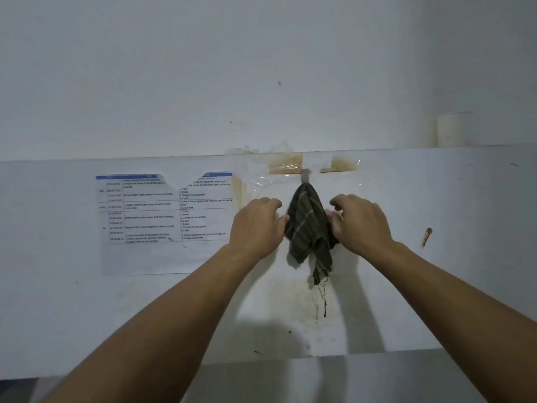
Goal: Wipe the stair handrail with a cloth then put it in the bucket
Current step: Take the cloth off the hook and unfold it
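Note:
A dark green striped cloth [309, 228] hangs bunched from a small metal hook [305, 175] on a white wall, with loose threads trailing below it. My left hand [257, 225] is at the cloth's left edge, fingers curled and apart, the thumb touching the fabric. On the other side, my right hand [360, 222] has its fingertips against the cloth's right edge, with no clear grip on it. No handrail or bucket shows in this view.
A printed schedule sheet [165, 207] is stuck to the wall left of the cloth. Stained clear tape [286, 164] sits around the hook. A white cup [453, 129] stands on the ledge at upper right. A rusty screw [426, 237] sticks out at right.

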A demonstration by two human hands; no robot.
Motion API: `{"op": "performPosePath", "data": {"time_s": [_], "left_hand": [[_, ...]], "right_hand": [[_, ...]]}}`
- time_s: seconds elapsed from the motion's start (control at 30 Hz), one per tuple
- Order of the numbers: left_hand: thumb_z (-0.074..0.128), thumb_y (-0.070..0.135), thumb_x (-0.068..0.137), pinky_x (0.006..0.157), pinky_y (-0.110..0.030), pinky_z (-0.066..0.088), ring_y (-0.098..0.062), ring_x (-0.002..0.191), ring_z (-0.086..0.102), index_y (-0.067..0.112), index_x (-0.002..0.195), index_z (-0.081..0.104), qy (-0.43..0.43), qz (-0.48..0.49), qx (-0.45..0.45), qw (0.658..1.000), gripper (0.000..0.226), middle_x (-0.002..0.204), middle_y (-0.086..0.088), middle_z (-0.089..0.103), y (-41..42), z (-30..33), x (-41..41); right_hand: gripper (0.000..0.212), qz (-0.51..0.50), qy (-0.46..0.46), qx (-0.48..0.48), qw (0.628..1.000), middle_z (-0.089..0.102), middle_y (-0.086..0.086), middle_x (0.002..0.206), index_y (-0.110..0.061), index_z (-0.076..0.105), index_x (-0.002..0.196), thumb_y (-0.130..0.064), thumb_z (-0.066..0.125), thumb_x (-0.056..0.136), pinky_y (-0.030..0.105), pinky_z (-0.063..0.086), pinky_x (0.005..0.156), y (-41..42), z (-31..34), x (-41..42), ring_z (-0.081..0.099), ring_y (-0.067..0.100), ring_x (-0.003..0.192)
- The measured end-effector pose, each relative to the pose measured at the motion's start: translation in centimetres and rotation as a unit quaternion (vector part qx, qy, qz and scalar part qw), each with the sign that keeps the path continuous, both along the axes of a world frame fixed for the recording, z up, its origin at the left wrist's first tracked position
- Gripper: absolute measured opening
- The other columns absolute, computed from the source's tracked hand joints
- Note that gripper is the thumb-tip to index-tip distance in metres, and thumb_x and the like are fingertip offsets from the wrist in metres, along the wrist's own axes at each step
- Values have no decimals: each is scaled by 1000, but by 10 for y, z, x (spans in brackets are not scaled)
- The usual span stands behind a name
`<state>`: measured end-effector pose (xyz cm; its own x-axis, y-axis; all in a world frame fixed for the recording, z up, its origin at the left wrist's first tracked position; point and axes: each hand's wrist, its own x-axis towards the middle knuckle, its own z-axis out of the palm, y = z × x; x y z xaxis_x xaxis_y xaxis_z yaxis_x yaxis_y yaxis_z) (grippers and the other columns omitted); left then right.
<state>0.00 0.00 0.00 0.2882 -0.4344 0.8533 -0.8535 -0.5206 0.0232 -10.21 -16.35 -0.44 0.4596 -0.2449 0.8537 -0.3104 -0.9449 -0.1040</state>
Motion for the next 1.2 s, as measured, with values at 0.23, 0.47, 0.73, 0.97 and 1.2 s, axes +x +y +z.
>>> {"op": "performPosePath", "data": {"time_s": [0.23, 0.47, 0.73, 0.97, 1.2], "left_hand": [[67, 26, 85, 76, -37, 55, -26, 86, 65, 13, 107, 65, 119, 19, -40, 992, 26, 97, -6, 71, -35, 6, -3], [63, 12, 82, 78, -36, 57, -21, 83, 66, 18, 84, 73, 202, -8, -142, 969, 12, 87, -2, 72, -28, 23, -4], [51, 12, 88, 67, -25, 46, -13, 76, 53, 12, 87, 55, 220, -42, -270, 936, 4, 77, 4, 52, 44, 63, -4], [51, 8, 87, 62, -23, 42, -13, 73, 51, 11, 85, 55, 226, 11, -309, 924, 6, 77, 2, 54, 177, 47, 9], [56, 12, 91, 67, -22, 44, -9, 76, 51, 13, 96, 54, 244, 158, -361, 886, 5, 86, 4, 53, 361, 3, 20]], "right_hand": [[23, 44, 8, 110, 993, 71, 5, 90, -14, 64, 103, -28, 64, 84, 39, 54, 75, -17, -16, 17, 63, 26, 81], [4, 134, -92, 194, 967, 61, 3, 80, -16, 59, 84, -17, 56, 82, 34, 49, 64, -24, 0, 14, 57, 19, 73], [10, 286, -128, 239, 919, 57, -1, 84, -13, 53, 94, -14, 50, 85, 24, 38, 60, 15, 53, -2, 52, 12, 75], [10, 436, -43, 279, 854, 57, -1, 80, -20, 56, 87, -12, 57, 82, 24, 40, 64, 114, 54, 48, 54, 14, 76], [18, 577, 147, 254, 762, 61, 5, 73, -16, 56, 84, 0, 64, 81, 28, 44, 55, 268, 29, 113, 56, 18, 66]]}}
